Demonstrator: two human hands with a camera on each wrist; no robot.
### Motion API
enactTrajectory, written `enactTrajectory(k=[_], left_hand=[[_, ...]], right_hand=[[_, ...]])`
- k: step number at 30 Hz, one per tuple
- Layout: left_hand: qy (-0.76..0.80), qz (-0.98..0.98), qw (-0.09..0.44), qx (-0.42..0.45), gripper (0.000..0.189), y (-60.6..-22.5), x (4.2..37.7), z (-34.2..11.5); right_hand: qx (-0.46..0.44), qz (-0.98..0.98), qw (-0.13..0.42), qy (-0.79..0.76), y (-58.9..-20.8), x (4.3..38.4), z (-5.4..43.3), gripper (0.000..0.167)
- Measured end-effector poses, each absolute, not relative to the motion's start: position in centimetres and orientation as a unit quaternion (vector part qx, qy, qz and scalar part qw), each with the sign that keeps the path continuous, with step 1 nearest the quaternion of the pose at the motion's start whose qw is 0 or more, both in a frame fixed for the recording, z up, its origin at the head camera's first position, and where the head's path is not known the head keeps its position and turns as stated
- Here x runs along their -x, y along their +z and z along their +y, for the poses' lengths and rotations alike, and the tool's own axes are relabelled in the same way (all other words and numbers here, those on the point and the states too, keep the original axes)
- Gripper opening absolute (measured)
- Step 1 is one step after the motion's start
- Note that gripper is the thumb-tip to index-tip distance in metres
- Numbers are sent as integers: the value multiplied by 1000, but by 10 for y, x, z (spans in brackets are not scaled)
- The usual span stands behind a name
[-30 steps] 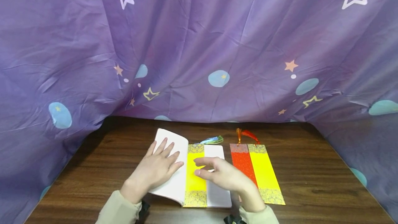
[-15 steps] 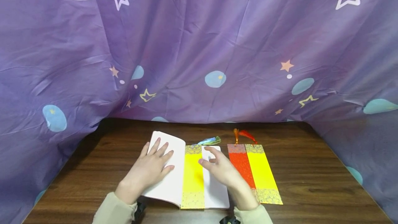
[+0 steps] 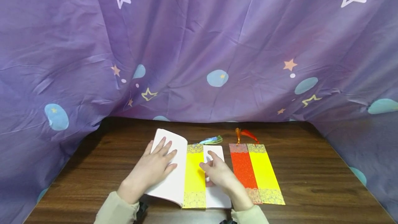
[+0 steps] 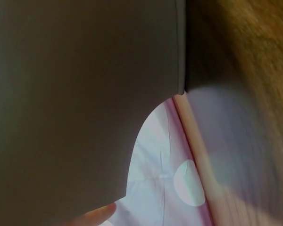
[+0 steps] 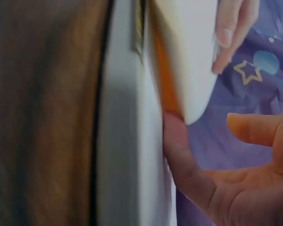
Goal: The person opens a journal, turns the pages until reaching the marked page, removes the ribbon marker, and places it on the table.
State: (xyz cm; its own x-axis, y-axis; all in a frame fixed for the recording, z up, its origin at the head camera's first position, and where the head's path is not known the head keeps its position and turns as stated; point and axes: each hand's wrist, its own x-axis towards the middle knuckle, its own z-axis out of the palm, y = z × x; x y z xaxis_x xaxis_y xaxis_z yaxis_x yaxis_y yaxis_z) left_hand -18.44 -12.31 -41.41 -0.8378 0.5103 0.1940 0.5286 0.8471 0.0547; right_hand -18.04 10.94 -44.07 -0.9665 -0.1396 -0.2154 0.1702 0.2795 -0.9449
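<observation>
An open notebook with blank white pages lies in the middle of the head view, its left side [image 3: 172,186] raised and curving. My left hand [image 3: 149,170] rests on that side with fingers spread. A yellow bookmark [image 3: 194,177] with patterned ends and a blue-green tassel [image 3: 212,140] lies along the inner part of the right page [image 3: 217,198]. My right hand [image 3: 219,174] is at the bookmark's right edge, thumb and index finger apart. In the right wrist view, one fingertip [image 5: 175,134] touches by the page and the thumb [image 5: 252,127] stands away. The left wrist view mostly shows a dark, shaded sheet [image 4: 75,103].
To the right of the notebook lie a red bookmark [image 3: 244,168] and another yellow bookmark [image 3: 265,172], side by side, with orange and red tassels [image 3: 248,134]. All rest on a dark wooden table [image 3: 323,182]. A purple patterned curtain [image 3: 186,44] hangs behind.
My right hand has moved from above the yellow bookmark rightward to its right edge, over the right page. The left hand has slid slightly left on its page. The bookmarks stay in place.
</observation>
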Motion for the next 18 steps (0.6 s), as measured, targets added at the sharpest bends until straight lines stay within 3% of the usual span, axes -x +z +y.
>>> enactTrajectory(k=[18], left_hand=[[-58, -951, 112, 284, 42, -415, 185, -125]], right_hand=[[9, 816, 76, -573, -449, 183, 102, 48]])
